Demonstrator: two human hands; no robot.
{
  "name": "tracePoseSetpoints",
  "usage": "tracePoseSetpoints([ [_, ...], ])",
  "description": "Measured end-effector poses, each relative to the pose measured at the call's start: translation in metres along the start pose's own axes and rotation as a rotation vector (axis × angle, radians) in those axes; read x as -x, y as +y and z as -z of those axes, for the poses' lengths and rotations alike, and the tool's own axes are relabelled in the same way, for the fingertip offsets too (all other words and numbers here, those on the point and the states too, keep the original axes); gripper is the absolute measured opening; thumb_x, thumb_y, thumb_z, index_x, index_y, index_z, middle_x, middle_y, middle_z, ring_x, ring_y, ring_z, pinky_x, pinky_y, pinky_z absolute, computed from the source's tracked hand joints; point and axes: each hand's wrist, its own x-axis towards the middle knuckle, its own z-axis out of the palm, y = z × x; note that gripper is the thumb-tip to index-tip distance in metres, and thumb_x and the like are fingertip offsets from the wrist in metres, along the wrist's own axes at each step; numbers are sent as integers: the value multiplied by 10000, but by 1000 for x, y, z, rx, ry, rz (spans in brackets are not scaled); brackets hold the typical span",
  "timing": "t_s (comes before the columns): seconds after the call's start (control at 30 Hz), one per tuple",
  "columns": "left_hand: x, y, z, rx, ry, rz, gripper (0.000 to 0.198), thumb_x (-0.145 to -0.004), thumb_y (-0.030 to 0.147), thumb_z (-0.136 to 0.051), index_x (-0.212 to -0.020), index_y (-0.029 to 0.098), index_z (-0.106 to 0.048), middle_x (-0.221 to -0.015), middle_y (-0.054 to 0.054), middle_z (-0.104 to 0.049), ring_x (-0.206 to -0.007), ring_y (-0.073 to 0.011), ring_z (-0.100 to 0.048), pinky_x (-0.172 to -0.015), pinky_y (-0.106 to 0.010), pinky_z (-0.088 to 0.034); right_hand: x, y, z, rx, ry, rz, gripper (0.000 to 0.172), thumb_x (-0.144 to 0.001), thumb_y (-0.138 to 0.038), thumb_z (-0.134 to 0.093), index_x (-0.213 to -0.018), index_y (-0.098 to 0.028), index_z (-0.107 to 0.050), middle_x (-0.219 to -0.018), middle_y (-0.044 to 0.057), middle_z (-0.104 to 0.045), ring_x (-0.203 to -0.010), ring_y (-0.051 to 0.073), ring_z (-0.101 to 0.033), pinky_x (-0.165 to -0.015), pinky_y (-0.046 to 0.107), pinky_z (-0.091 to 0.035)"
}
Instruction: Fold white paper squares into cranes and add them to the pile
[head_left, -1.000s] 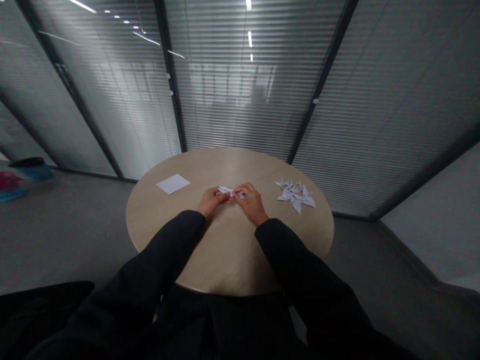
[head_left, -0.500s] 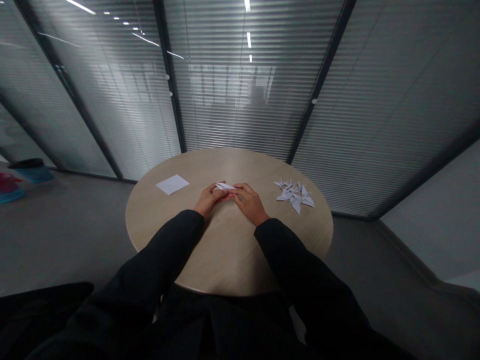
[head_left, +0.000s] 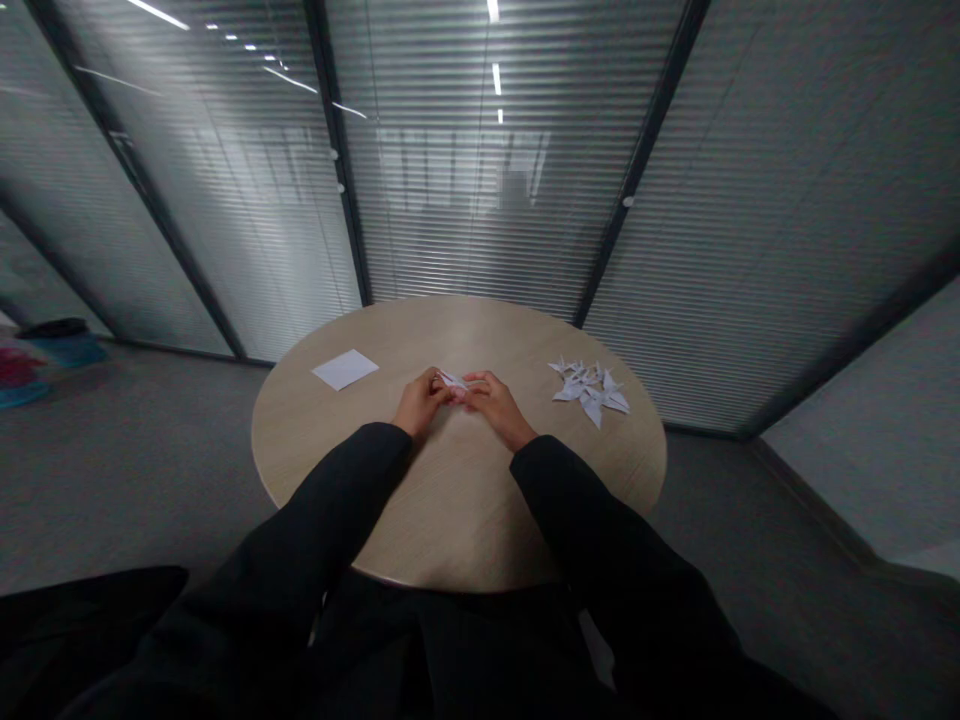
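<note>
A small folded piece of white paper (head_left: pixel 453 380) is held between my two hands above the middle of the round table (head_left: pixel 450 500). My left hand (head_left: pixel 421 402) pinches its left side, with thumb and fingers closed on it. My right hand (head_left: pixel 496 405) grips the right side, its fingertips against the paper. The fingers hide part of the folds. To the left lies a flat stack or sheet of white paper (head_left: pixel 345 370). On the right a heap of several folded paper cranes (head_left: pixel 591 388) rests on the tabletop.
Beyond the table stands a glass partition with blinds (head_left: pixel 465 240). On the floor at far left are a blue bin (head_left: pixel 71 350) with a dark rim and a red and blue object (head_left: pixel 19 375). A black chair-like shape (head_left: pixel 90 620) sits at lower left.
The folded paper has turned between my hands, its right end now pointing more downward. My left fingers have shifted slightly along it. The cranes and flat paper have stayed in place.
</note>
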Motion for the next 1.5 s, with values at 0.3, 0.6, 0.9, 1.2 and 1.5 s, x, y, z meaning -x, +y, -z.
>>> tracePoseSetpoints([
  [0.3, 3, 6, 3, -37, 1, -17, 262, -664, 393, -728, -702, 141, -665, -634, -18, -637, -599, -137, -561, -605, -255, -416, -2, 3, 7, 47, -10, -15, 298, -609, -396, -764, -783, -181, -653, -777, 28, -691, -723, 162, -619, -710, 294, -457],
  [0.6, -1, 6, -1, 225, 105, 61, 328, -493, 376, -854, -684, 149, -715, -676, -39, -675, -627, -143, -581, -651, -288, -463, 2, -1, 5, 5, -73, -74, 317, -568, -404, -788, -699, -159, -636, -645, -7, -641, -586, 118, -546, -601, 260, -386],
  [0.9, 1, 9, -3, 278, 155, 108, 363, -450, 385, -873, -660, 137, -710, -634, -36, -669, -581, -130, -577, -647, -299, -477, 7, -12, 2, -33, -122, -137, 325, -549, -400, -811, -681, -148, -653, -661, 20, -672, -590, 126, -563, -603, 268, -403],
  [1.2, 4, 14, -4, 321, 165, 104, 392, -473, 422, -867, -717, 146, -733, -739, -66, -716, -657, -157, -619, -704, -319, -504, 9, -12, 2, -69, -153, -189, 325, -545, -389, -828, -683, -147, -660, -671, 34, -688, -603, 136, -585, -616, 275, -414],
  [1.5, 4, 13, -4, 274, 218, 95, 369, -515, 434, -844, -709, 145, -721, -673, -51, -692, -598, -138, -585, -644, -299, -491, 9, -13, 2, -60, -161, -199, 327, -551, -388, -824, -693, -142, -662, -674, 32, -687, -593, 124, -572, -603, 267, -403],
])
